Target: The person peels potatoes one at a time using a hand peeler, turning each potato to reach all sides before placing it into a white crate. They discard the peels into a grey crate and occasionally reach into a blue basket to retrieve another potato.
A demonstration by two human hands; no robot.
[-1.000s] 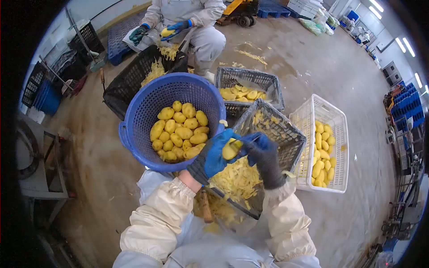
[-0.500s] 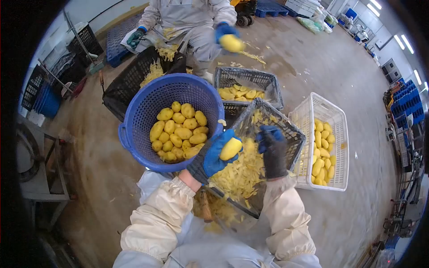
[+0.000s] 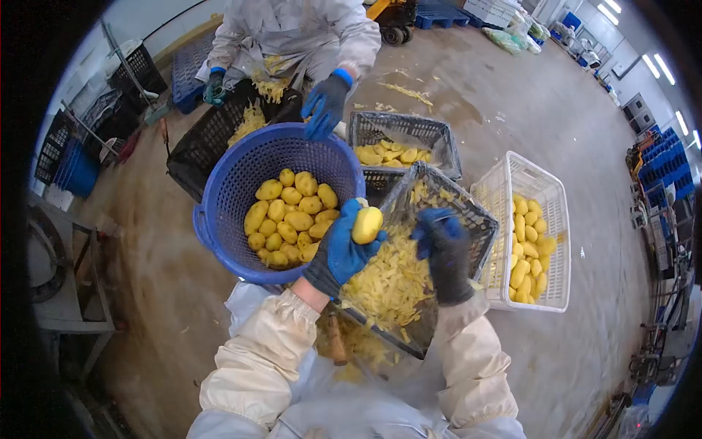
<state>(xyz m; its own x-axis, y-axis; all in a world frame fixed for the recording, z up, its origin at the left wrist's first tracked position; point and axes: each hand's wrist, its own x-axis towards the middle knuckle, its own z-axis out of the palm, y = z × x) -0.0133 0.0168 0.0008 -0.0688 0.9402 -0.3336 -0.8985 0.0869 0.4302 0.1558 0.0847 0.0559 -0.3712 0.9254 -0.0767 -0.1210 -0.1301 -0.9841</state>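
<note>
My left hand (image 3: 338,254), in a blue and dark glove, grips a pale yellow potato (image 3: 367,225). Beside it my right hand (image 3: 446,256), gloved too, has its fingers curled; motion blur hides what they may hold. Both hands are above a black crate (image 3: 479,219) heaped with potato peelings (image 3: 391,282). Left of them stands a round blue basket (image 3: 212,208) with several unpeeled potatoes (image 3: 289,212). Several peeled potatoes (image 3: 523,267) lie in a white crate (image 3: 559,282) to the right. A wooden handle (image 3: 336,340) shows below my left wrist.
Opposite sits a co-worker (image 3: 285,33), one gloved hand (image 3: 326,106) over the blue basket's far rim. Near them, a dark crate (image 3: 194,157) holds peelings. Another lined crate (image 3: 447,150) contains yellow potato pieces. Peel scraps (image 3: 409,93) lie on the wet floor.
My left hand has shifted slightly left and turned the potato more upright. The co-worker's hand, which held a potato, has moved to the basket rim, with no potato visible in it.
</note>
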